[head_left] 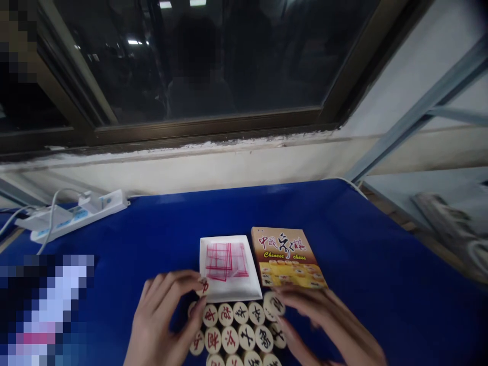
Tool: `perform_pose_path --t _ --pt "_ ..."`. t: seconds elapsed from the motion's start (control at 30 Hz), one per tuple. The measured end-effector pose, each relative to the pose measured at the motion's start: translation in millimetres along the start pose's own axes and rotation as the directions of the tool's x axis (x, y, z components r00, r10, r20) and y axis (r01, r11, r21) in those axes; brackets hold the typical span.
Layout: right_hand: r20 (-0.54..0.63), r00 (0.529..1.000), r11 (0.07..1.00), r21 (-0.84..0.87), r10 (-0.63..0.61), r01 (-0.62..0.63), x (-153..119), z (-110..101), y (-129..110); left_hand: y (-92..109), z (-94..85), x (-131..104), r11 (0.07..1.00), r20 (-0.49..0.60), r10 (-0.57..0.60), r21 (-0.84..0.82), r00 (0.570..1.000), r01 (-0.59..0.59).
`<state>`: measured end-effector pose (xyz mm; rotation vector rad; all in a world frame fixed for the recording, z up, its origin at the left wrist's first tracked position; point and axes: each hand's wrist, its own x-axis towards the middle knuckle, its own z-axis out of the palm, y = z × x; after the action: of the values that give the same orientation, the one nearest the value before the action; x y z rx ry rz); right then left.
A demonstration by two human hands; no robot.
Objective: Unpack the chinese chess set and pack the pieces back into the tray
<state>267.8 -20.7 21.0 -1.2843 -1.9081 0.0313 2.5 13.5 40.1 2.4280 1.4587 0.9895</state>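
Note:
My left hand (168,310) pinches a red-marked Chinese chess piece (203,286) between thumb and fingertips, by the near left corner of the white box tray (231,294). On the right, my right hand (316,320) grips a black-marked Chinese chess piece (276,304) at the right end of the rows. Between both hands, several round wooden pieces (230,339) lie in close rows, red characters to the left and black to the right. Fingers cover some outer pieces, and the lowest row is cut off by the picture's edge. A folded clear sheet with red lines (229,259) lies in the tray.
The printed Chinese chess box lid (285,254) lies right of the tray on the blue tabletop (163,223). A white power strip (80,216) with plugs and cables sits at the far left. Behind the table are a wall (229,162) and a dark window (236,61).

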Motion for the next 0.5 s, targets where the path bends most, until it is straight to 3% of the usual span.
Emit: perform_pose_path --t 0.1,0.23,0.5 --pt "0.091 0.992 0.996 0.0 -0.088 0.088 22.8 13.5 1.5 -4.2 9.9 14.2 0.99 0.046 0.101 0.099 0.994 -0.105" --pt "0.166 0.983 0.996 0.028 -0.083 0.079 33.5 24.9 -1.4 -5.7 14.5 14.8 0.976 0.119 0.163 0.125 0.979 -0.178" --pt "0.264 0.958 0.989 0.129 -0.111 0.079 41.1 17.1 -4.2 -15.0 17.4 8.6 0.976 0.187 0.156 0.123 0.97 -0.18"
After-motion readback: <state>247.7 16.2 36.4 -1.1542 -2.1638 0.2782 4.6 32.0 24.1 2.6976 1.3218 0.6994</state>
